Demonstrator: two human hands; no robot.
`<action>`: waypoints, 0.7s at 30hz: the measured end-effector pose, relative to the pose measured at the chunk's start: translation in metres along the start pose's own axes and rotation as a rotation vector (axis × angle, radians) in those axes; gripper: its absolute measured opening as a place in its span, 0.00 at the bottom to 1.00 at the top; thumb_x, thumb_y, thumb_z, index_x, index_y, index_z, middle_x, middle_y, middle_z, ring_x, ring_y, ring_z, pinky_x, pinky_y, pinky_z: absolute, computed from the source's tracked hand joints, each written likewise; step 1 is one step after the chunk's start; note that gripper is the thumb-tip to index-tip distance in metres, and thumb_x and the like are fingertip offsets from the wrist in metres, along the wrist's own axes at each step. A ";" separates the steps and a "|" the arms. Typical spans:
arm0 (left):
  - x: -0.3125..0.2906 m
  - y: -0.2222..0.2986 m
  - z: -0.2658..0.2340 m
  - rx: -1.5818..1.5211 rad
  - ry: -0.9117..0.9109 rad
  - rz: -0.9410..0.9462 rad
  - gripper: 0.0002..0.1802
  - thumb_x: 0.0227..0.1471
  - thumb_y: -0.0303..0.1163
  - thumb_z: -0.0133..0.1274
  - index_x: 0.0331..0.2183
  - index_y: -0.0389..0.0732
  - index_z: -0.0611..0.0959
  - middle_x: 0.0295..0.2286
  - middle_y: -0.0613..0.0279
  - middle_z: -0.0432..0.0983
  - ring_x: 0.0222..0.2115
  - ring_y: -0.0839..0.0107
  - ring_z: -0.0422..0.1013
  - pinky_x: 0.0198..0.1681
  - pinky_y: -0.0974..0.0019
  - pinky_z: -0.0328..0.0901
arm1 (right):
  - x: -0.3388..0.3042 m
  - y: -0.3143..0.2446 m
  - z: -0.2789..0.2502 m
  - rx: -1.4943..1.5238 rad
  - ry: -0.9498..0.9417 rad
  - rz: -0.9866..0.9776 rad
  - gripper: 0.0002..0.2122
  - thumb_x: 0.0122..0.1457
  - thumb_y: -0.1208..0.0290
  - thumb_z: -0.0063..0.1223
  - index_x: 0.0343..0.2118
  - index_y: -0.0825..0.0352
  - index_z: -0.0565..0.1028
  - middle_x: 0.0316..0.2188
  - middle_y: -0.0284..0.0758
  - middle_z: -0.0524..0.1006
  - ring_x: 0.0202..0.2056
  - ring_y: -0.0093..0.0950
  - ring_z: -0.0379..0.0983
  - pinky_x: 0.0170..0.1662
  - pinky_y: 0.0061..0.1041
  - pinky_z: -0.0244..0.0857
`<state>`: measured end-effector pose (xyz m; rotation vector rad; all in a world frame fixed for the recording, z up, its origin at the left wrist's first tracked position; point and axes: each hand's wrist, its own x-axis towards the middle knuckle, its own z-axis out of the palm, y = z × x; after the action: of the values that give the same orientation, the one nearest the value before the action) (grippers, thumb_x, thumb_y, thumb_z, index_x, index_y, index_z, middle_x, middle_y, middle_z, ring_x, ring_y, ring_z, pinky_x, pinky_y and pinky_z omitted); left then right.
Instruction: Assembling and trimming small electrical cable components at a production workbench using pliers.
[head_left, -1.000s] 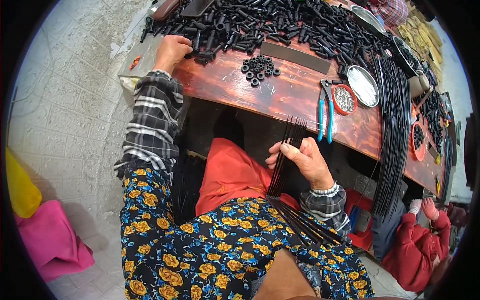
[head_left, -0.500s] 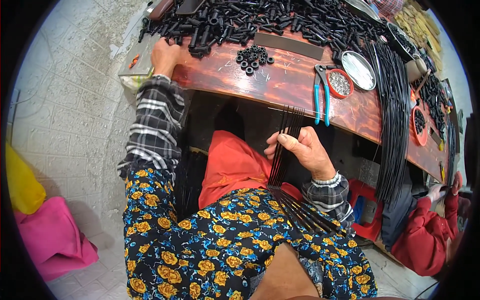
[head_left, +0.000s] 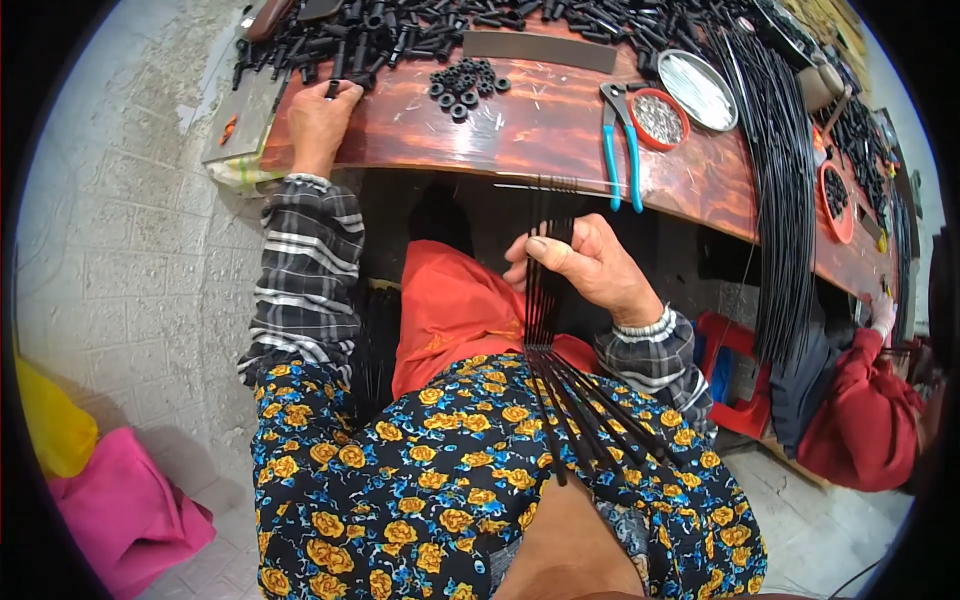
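My right hand [head_left: 597, 268] is closed round a fan of thin black ribs [head_left: 541, 300], thumb across them, over my lap. A thin pale wire [head_left: 515, 186] runs crosswise at their upper ends. The lower ends spread over my flowered apron [head_left: 420, 440]. At the table's left end, my left hand [head_left: 320, 120] pinches a small black tubular part [head_left: 333, 89] beside the heap of similar black parts [head_left: 400, 40]. Its fingers are partly turned from view.
On the table [head_left: 400, 130] lie black rings [head_left: 462, 85] and teal-handled pliers [head_left: 620, 150]. A red bowl of small metal pieces [head_left: 658, 118] and a dish of white sticks [head_left: 697, 90] stand near long black rods [head_left: 785, 200] hanging over the edge. A person in red [head_left: 865, 420] sits at right.
My left hand now has a small black part between its fingers, near the heap. My right hand still holds the ribs, now more upright. The whole view has shifted slightly.
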<state>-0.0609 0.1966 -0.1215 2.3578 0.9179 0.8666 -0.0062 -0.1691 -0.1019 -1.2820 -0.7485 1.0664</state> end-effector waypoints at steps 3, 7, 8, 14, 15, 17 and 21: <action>0.006 0.006 0.015 -0.072 -0.130 -0.010 0.10 0.41 0.39 0.61 0.28 0.46 0.87 0.20 0.60 0.79 0.22 0.71 0.74 0.28 0.67 0.65 | -0.003 0.006 -0.009 0.039 0.039 0.013 0.12 0.61 0.69 0.48 0.34 0.75 0.77 0.26 0.38 0.79 0.30 0.25 0.77 0.36 0.23 0.70; -0.002 0.014 0.005 0.019 -0.107 0.153 0.08 0.41 0.37 0.61 0.28 0.47 0.86 0.22 0.61 0.79 0.24 0.69 0.74 0.30 0.66 0.66 | 0.001 0.002 -0.007 0.000 -0.027 -0.015 0.13 0.61 0.68 0.48 0.34 0.76 0.76 0.26 0.38 0.79 0.29 0.25 0.77 0.36 0.23 0.71; -0.004 0.012 0.008 0.071 -0.079 0.202 0.07 0.42 0.36 0.60 0.28 0.47 0.86 0.25 0.61 0.78 0.26 0.66 0.74 0.32 0.65 0.66 | 0.001 0.004 -0.007 0.000 -0.033 -0.017 0.14 0.61 0.67 0.48 0.34 0.76 0.76 0.27 0.38 0.79 0.29 0.25 0.77 0.35 0.23 0.72; -0.025 0.020 0.014 -0.180 0.044 0.249 0.05 0.44 0.31 0.58 0.27 0.42 0.85 0.27 0.64 0.77 0.24 0.69 0.73 0.29 0.67 0.65 | 0.007 0.013 -0.009 0.035 -0.065 -0.012 0.15 0.62 0.66 0.48 0.34 0.77 0.76 0.26 0.38 0.79 0.29 0.25 0.77 0.35 0.22 0.72; -0.037 0.033 0.009 -0.389 0.036 0.159 0.05 0.45 0.29 0.56 0.27 0.39 0.85 0.27 0.64 0.77 0.24 0.71 0.73 0.27 0.70 0.65 | 0.007 0.011 -0.009 0.023 -0.077 0.002 0.15 0.62 0.66 0.48 0.34 0.77 0.76 0.26 0.38 0.79 0.29 0.25 0.77 0.35 0.22 0.72; -0.068 0.082 0.006 -0.856 -0.221 -0.153 0.07 0.47 0.23 0.51 0.31 0.32 0.81 0.27 0.59 0.76 0.24 0.69 0.75 0.25 0.72 0.69 | 0.003 0.014 -0.013 0.054 -0.048 -0.005 0.15 0.62 0.65 0.48 0.35 0.77 0.76 0.26 0.38 0.80 0.28 0.24 0.77 0.35 0.22 0.72; -0.112 0.112 0.012 -1.371 -0.634 -0.417 0.12 0.47 0.21 0.48 0.36 0.30 0.77 0.30 0.50 0.76 0.28 0.57 0.76 0.30 0.59 0.75 | 0.003 0.012 -0.013 0.083 -0.048 0.020 0.15 0.62 0.65 0.49 0.35 0.76 0.76 0.26 0.38 0.80 0.28 0.24 0.77 0.35 0.21 0.72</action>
<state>-0.0697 0.0385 -0.1046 1.0370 0.2885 0.2976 0.0043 -0.1721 -0.1165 -1.1992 -0.7216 1.1362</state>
